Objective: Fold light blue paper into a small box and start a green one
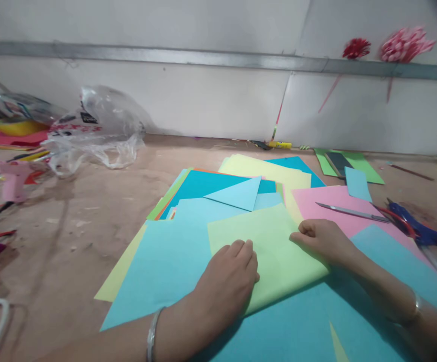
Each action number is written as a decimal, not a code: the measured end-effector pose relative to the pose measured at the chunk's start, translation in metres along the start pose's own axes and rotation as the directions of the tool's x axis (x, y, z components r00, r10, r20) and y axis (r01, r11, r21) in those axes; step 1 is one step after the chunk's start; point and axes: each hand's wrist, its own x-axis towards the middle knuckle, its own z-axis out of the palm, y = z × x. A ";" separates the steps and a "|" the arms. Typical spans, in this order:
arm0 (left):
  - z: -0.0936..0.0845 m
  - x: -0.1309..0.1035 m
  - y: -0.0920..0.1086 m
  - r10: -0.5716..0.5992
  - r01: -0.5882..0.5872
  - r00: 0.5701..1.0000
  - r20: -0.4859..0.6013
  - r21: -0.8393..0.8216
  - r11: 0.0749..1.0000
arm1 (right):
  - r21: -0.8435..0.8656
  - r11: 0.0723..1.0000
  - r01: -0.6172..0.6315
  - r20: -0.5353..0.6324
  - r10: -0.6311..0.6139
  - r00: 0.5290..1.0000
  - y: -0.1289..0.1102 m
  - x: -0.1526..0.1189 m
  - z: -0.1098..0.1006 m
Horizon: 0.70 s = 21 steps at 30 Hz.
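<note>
Hands (233,274) on green paper (275,261), bag lettering (77,128) illegible

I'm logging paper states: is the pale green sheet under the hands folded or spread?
Folded: the pale green sheet shows a thick, rounded bend along its near edge.

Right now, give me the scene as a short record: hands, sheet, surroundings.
Left hand: palm down on pale green sheet
Right hand: fingers curled at the sheet's right edge
Sheet: near edge rounded like a fold, lying over blue paper
Beyond: light blue triangle on stacked paper
Right side: craft knife over pink paper
Left side: pink glue gun, plastic bag
</note>
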 end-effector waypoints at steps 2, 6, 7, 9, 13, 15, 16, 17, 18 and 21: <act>-0.003 0.001 -0.001 -0.009 0.009 1.000 0.012 0.000 1.000 | 0.009 1.000 0.007 0.003 -0.007 1.000 -0.001 -0.002 0.001; -0.004 0.002 -0.002 -0.033 0.033 0.999 0.038 0.014 0.999 | 0.003 1.000 0.028 0.001 -0.028 1.000 -0.003 -0.004 0.005; -0.003 0.002 -0.003 -0.030 0.029 0.999 0.025 0.026 0.999 | 0.000 1.000 0.031 -0.001 -0.031 1.000 -0.003 -0.004 0.006; 0.001 0.001 -0.002 -0.016 0.017 1.000 -0.007 0.060 0.998 | -0.003 1.000 0.030 -0.005 -0.030 1.000 -0.004 -0.003 0.006; 0.007 0.002 -0.002 -0.018 0.019 1.000 -0.006 0.106 0.994 | -0.007 1.000 0.015 -0.030 -0.015 0.999 -0.004 -0.001 0.005; 0.007 0.002 -0.002 -0.020 0.020 1.000 -0.002 0.124 0.992 | -0.013 1.000 0.010 -0.032 -0.010 0.999 -0.004 0.001 0.005; 0.007 0.003 -0.001 -0.018 0.017 1.000 0.000 0.134 0.991 | -0.021 1.000 0.006 -0.033 -0.007 0.999 -0.003 0.002 0.005; 0.006 0.003 -0.001 -0.016 0.015 1.000 0.002 0.142 0.990 | -0.033 0.999 -0.001 -0.040 0.000 0.999 -0.001 0.003 0.005; 0.005 0.003 -0.001 -0.014 0.013 1.000 0.003 0.150 0.989 | -0.051 0.999 -0.011 -0.049 0.009 0.999 0.000 0.004 0.005; 0.002 0.002 -0.001 -0.005 0.003 1.000 0.010 0.161 0.987 | -0.173 0.984 -0.030 -0.089 0.014 0.996 0.004 0.003 0.004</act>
